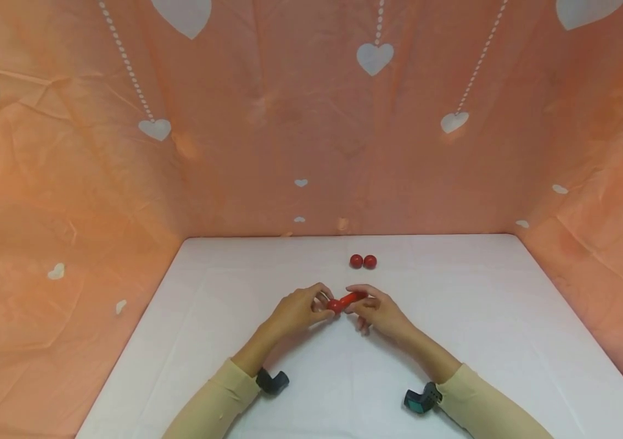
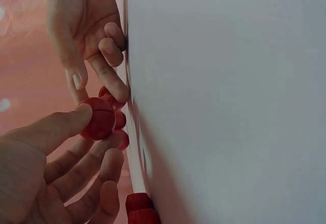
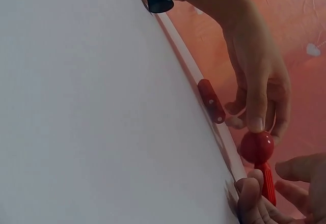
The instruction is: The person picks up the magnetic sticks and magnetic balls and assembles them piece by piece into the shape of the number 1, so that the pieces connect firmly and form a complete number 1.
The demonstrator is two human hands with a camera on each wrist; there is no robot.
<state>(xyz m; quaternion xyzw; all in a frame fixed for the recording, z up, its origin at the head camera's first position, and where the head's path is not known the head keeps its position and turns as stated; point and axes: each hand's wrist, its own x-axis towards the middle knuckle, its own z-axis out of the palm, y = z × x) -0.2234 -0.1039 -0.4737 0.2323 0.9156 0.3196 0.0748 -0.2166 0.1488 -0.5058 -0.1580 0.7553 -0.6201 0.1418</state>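
Note:
My left hand [image 1: 301, 308] pinches a glossy red ball [image 1: 335, 306] between thumb and fingers. From the right, my right hand [image 1: 379, 310] holds a red grooved rod [image 1: 352, 299] with its fingers. The rod's near end meets the ball in the head view, slanting up to the right. In the right wrist view the ball [image 3: 256, 147] sits against the rod's [image 3: 268, 183] end; whether they are joined I cannot tell. Two more red balls [image 1: 363, 261] lie side by side beyond my hands. A long red piece with pale spots [image 3: 211, 101] shows beside my left hand.
A white-covered table [image 1: 344, 384] lies under both hands. Orange cloth [image 1: 267, 152] with pale hearts hangs behind it and at both sides. Each wrist wears a dark strapped device [image 1: 273, 381]. At the left wrist view's bottom edge is a dark red ribbed piece [image 2: 141, 211].

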